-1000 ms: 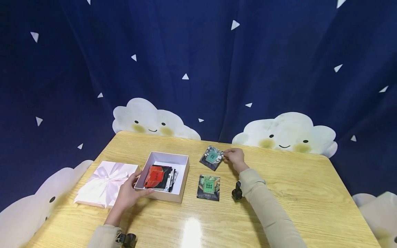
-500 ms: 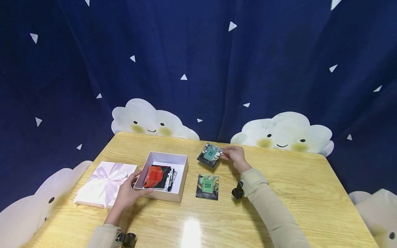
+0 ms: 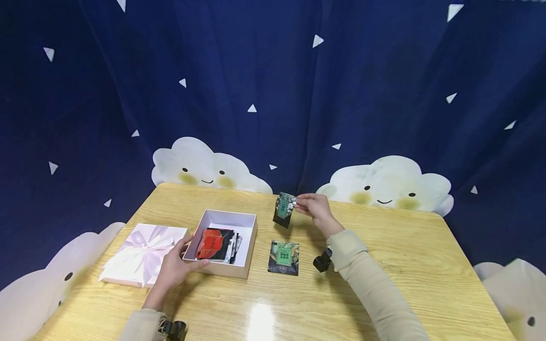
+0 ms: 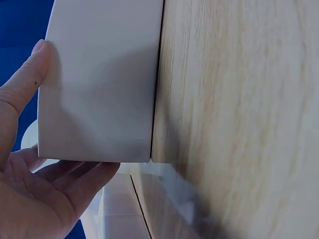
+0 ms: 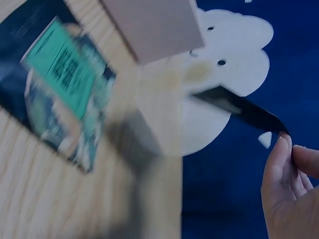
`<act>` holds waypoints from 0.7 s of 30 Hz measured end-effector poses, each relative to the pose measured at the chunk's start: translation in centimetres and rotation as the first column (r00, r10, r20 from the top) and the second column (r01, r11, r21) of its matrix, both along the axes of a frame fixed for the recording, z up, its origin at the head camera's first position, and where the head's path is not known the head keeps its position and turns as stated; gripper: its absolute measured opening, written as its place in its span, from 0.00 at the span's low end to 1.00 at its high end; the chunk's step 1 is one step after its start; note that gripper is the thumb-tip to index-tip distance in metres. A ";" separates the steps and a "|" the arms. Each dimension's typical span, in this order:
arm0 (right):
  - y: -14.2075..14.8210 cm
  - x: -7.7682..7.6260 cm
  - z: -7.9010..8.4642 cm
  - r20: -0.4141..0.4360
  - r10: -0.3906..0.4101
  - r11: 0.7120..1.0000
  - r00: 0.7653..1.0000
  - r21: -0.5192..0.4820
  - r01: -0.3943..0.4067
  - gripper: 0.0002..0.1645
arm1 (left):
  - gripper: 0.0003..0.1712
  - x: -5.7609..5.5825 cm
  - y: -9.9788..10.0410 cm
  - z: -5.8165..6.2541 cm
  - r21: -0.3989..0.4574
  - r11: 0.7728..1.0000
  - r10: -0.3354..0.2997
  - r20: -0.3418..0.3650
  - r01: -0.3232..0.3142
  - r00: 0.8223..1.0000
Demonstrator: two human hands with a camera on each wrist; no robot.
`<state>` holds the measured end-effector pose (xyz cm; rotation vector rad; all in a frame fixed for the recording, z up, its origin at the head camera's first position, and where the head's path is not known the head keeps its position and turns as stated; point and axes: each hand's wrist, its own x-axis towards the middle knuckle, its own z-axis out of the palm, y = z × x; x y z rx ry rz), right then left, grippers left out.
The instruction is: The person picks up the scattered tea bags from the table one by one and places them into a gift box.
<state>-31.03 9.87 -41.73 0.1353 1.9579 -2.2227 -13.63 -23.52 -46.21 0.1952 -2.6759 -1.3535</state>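
My right hand pinches a dark sachet with a green label by its edge and holds it tilted, raised off the table; the right wrist view shows it nearly edge-on between thumb and fingers. My left hand grips the near-left corner of a white open box. In the left wrist view its thumb is at the box's rim and its fingers are against the adjoining side. Inside the box lie a red-and-black sachet and several others. A second green-labelled sachet lies flat right of the box.
A white lid with a pale ribbon bow lies left of the box. The wooden table ends at the back against a dark blue curtain with printed clouds. A small black camera sits on each wrist.
My right hand has lifted the green-labelled sachet off the table, tipped it towards upright, and moved it slightly left. My left hand stays at the box corner.
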 end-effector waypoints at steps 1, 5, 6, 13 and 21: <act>-0.3 0.1 0.3 -0.001 -0.001 1.000 1.000 -0.005 0.001 0.13 | 0.49 0.0 0.0 0.0 0.000 1.000 0.000 0.001 0.000 1.000; -1.6 0.7 1.6 -0.007 0.017 1.000 1.000 -0.024 -0.017 0.11 | 0.49 -0.1 -0.1 -0.1 0.006 1.000 -0.002 0.001 0.002 1.000; -2.0 1.0 1.9 -0.010 0.026 0.999 1.000 -0.032 -0.026 0.11 | 0.49 -0.1 -0.1 -0.1 0.009 1.000 -0.004 0.000 0.004 1.000; -5.3 2.6 3.5 -0.032 0.096 0.992 0.995 -0.084 -0.098 0.10 | 0.49 -0.1 -0.2 -0.2 0.021 1.000 -0.010 -0.003 0.010 1.000; -9.7 4.7 2.6 -0.019 0.201 0.974 0.979 -0.103 -0.202 0.10 | 0.49 -0.2 -0.3 -0.3 0.012 1.000 -0.010 0.003 0.010 1.000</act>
